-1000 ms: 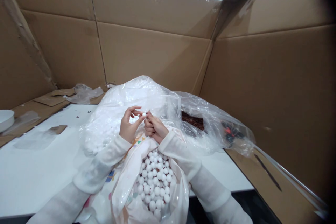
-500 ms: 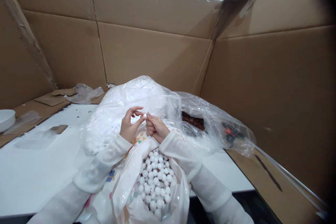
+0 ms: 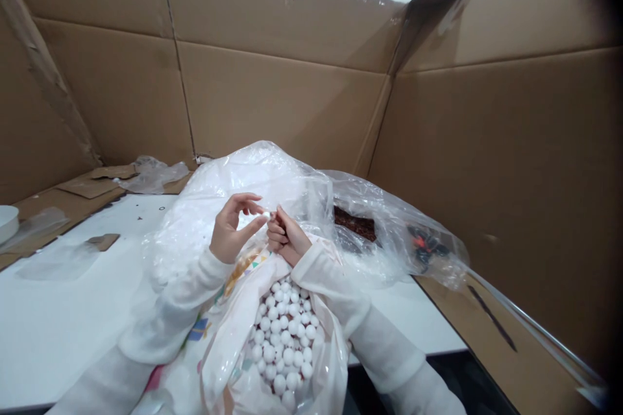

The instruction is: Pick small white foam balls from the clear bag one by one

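Note:
Above the open bag my two hands meet at the fingertips. A small white ball [image 3: 267, 214] sits between the thumb and a finger of my left hand [image 3: 230, 228], whose other fingers are loosely curved. My right hand [image 3: 290, 233] is closed in a pinch right against the ball, on something too small to make out. Below my wrists a white plastic bag [image 3: 226, 353] with a coloured print gapes open. Many white balls [image 3: 287, 339] like the held one fill it. Behind my hands lies a large clear plastic bag [image 3: 189, 220] with white contents.
Another clear bag [image 3: 389, 207] holds a dark brown piece [image 3: 354, 223] and a black-and-red item [image 3: 424, 243]. A cardboard scrap [image 3: 104, 241] lies on the white table [image 3: 58, 331]. A white bowl [image 3: 7, 224] stands far left. Cardboard walls [image 3: 282, 97] rise behind and to the right.
My left hand has shifted slightly left and its fingers have spread a little. The white ball stays at the fingertips, beside my pinching right hand. The whole view has drifted slightly.

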The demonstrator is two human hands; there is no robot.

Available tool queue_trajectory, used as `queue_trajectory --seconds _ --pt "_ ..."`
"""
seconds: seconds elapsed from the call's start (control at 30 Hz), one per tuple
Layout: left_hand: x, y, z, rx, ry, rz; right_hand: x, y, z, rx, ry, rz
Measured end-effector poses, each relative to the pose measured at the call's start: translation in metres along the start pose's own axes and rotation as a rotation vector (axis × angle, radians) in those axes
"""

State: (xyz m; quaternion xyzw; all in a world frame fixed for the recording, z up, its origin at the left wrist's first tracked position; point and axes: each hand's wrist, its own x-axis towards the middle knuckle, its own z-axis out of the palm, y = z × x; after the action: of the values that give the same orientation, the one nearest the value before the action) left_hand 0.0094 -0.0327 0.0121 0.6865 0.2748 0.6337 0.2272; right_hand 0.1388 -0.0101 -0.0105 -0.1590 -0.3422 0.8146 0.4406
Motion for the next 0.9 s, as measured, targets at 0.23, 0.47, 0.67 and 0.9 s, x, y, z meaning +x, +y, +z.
queue_trajectory --seconds 0.23,0.47,0.67,0.9 --pt "0.002 -0.015 -0.011 0.354 -0.070 -0.009 0.000 -0.005 -0.006 0.215 -0.037 -0.031" --pt "-0.005 -0.058 -0.028 1.216 -0.426 -0.157 -0.002 -0.007 -0.002 0.214 -0.043 -0.014" --pt "-0.005 -0.057 -0.026 1.153 -0.438 -0.172 -0.003 -0.007 -0.003 0.208 -0.064 -0.026" --pt "-0.004 -0.050 -0.022 1.101 -0.287 -0.070 -0.004 -0.006 -0.001 0.197 -0.096 -0.044"
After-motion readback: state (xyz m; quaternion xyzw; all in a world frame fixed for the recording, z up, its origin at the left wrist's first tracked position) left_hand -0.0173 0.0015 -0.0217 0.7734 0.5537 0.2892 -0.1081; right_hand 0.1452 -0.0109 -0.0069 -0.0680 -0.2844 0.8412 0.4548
